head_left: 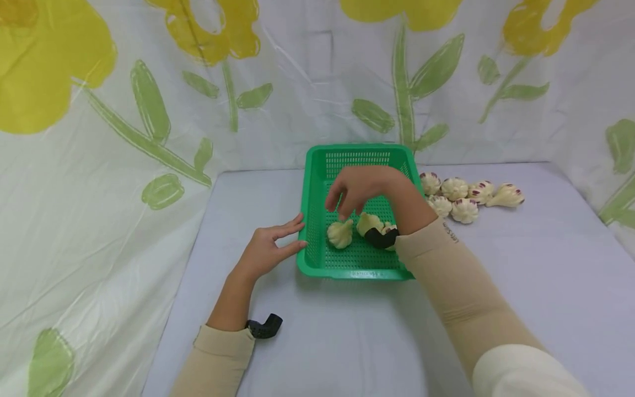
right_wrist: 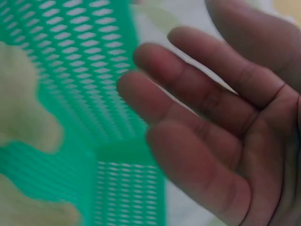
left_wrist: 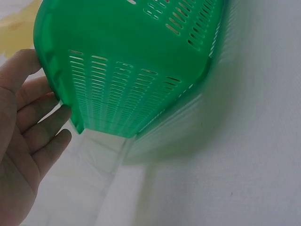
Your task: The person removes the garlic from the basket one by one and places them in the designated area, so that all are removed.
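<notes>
A green plastic basket (head_left: pixel 357 274) stands on the white table, its slotted walls also visible in both wrist views. My left hand (head_left: pixel 268 251) touches its left rim with fairly straight fingers (left_wrist: pixel 47 127). Above the basket hangs my right hand (head_left: pixel 364 187), palm down. Its fingers (right_wrist: pixel 160 70) are loosely bent and hold nothing. A pale garlic bulb (head_left: pixel 340 234) lies in the basket below that hand, and another garlic bulb (head_left: pixel 369 224) lies to its right. More garlic beside it is partly hidden by the black wrist mount and right forearm.
Several garlic bulbs with purple marks (head_left: pixel 465 210) lie in a group on the table, just right of the basket. A black wrist mount (head_left: pixel 265 326) juts from the left wrist. Behind the table hangs a white cloth (head_left: pixel 307 105) with yellow flowers and green leaves.
</notes>
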The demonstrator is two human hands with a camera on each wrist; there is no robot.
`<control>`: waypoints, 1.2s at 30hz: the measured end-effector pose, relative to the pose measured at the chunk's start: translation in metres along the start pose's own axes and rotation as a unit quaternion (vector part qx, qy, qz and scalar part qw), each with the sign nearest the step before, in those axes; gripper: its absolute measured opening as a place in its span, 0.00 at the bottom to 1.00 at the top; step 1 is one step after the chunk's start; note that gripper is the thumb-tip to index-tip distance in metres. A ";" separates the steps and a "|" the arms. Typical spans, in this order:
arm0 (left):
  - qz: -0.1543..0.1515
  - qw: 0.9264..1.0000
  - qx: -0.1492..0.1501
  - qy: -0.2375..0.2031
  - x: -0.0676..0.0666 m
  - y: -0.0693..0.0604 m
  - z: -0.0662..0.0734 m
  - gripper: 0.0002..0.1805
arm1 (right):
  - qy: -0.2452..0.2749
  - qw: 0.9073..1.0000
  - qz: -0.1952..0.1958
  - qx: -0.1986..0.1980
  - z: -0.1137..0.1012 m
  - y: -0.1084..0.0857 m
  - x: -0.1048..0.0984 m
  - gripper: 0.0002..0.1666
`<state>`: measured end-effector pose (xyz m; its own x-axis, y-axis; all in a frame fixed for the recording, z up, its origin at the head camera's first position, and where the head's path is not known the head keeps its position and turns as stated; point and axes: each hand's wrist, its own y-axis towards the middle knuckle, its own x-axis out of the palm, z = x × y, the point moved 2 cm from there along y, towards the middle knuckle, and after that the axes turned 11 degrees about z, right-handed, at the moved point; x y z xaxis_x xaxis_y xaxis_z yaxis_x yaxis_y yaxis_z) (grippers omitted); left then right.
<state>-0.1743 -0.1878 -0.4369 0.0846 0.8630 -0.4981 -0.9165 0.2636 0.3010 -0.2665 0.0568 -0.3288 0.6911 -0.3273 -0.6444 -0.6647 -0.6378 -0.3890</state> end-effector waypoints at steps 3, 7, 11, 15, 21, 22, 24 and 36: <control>0.001 1.000 0.007 0.001 0.000 0.000 0.000 0.27 | 0.010 0.999 -0.036 0.010 0.003 0.015 0.012 0.19; 0.005 1.000 0.015 0.002 -0.001 0.000 -0.002 0.27 | 0.003 0.997 -0.068 0.024 0.007 0.029 0.024 0.21; 0.004 1.000 0.011 -0.001 -0.002 0.001 -0.002 0.27 | -0.005 0.996 -0.079 0.038 0.012 0.036 0.030 0.25; -0.001 1.000 0.000 -0.004 -0.002 0.001 0.000 0.28 | -0.015 0.997 -0.072 0.037 0.017 0.040 0.031 0.27; -0.001 1.000 -0.006 -0.005 0.000 0.000 0.001 0.28 | -0.059 0.997 -0.041 0.021 0.027 0.040 0.026 0.33; -0.001 1.000 -0.006 -0.004 0.000 -0.001 0.001 0.28 | -0.062 0.997 -0.037 0.018 0.028 0.039 0.026 0.34; 0.000 1.000 -0.003 -0.001 0.000 -0.001 0.002 0.28 | -0.064 0.997 -0.033 0.014 0.030 0.039 0.025 0.36; 0.003 1.000 -0.003 0.003 0.000 0.000 -0.002 0.28 | -0.126 0.992 0.005 0.020 0.037 0.042 0.028 0.34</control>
<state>-0.1748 -0.1884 -0.4383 0.0773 0.8622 -0.5007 -0.9190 0.2564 0.2996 -0.2857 0.0468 -0.3872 0.5946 -0.1464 -0.7906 -0.6859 -0.6053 -0.4038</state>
